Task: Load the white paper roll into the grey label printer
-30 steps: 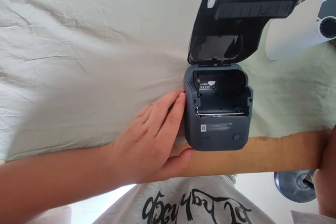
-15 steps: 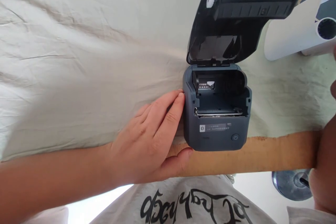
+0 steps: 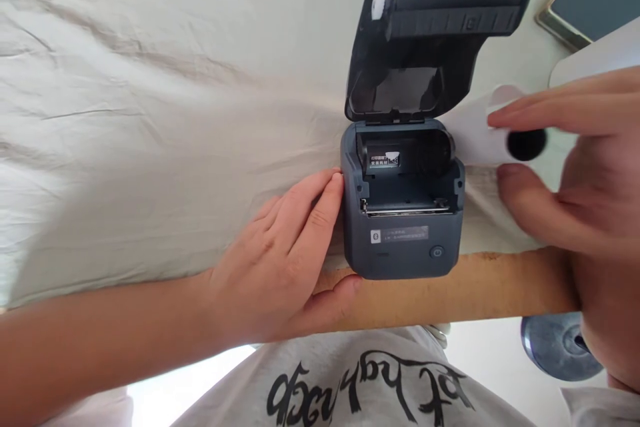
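Note:
A dark blue label printer (image 3: pixel 400 247) stands near the table's front edge, its black lid (image 3: pixel 410 73) raised and its inner compartment showing. Against the printer's left side rest the fingertips of my left hand (image 3: pixel 285 260), with the thumb by its lower left corner; that hand grips nothing. My right hand (image 3: pixel 575 173) is at the right, thumb and fingers around the near end of a white roll (image 3: pixel 480 133) with a dark round opening. The roll lies just right of the printer, its far end partly behind the printer and lid.
A phone-like dark device (image 3: pixel 595 0) lies at the top right, beside another white object (image 3: pixel 600 53) partly behind my right hand. A wrinkled pale cloth (image 3: pixel 150 113) covers the table, with a wooden edge (image 3: pixel 425 300) in front. Below is a round dark base (image 3: pixel 560 347).
My right hand has come in from the right edge and taken hold of the white roll. The printer appears slightly further left in view; my left hand stays at its side.

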Motion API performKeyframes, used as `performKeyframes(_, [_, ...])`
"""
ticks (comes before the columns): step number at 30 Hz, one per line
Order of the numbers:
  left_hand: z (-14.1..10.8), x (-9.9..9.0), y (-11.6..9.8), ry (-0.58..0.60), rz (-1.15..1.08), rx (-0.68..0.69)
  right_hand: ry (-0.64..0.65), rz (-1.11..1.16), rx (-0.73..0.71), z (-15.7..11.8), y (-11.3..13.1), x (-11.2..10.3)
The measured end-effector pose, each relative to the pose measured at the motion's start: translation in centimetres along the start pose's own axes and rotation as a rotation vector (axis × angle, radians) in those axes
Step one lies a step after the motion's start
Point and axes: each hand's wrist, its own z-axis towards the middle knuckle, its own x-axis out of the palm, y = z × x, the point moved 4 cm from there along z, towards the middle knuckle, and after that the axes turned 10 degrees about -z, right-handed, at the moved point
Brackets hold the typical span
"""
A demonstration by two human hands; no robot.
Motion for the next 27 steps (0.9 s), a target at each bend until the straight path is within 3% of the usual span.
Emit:
performKeyframes(2, [-0.1, 0.1, 0.1, -0.008, 0.001, -0.009, 0.009, -0.001, -0.162, 0.7, 1.4, 0.6])
performKeyframes(6, [-0.2, 0.2, 0.2, 0.013, 0.011, -0.025, -0.016, -0.018, -0.139, 1.5, 0.8, 1.4])
performKeyframes(12, [-0.2, 0.1, 0.2, 0.019, -0.011, -0.035, 0.124, 0.083, -0.343, 1.4, 1.5, 1.3])
performKeyframes(17, [-0.4, 0.1, 0.4, 0.010, -0.040, -0.029, 0.029, 0.064, -0.233, 1.4, 1.6, 1.6])
performKeyframes(20, [-0.4, 0.1, 0.5, 0.010, -0.042, -0.037, 0.074, 0.180, -0.240, 1.2, 1.6, 2.0])
performKeyframes(24, [-0.4, 0.1, 0.5, 0.011, -0.041, -0.054, 0.067, 0.069, -0.257, 1.3, 1.6, 1.8])
performKeyframes(27, [-0.5, 0.1, 0.4, 0.033, -0.054, -0.042, 0.110, 0.138, -0.200, 1.4, 1.3, 1.8])
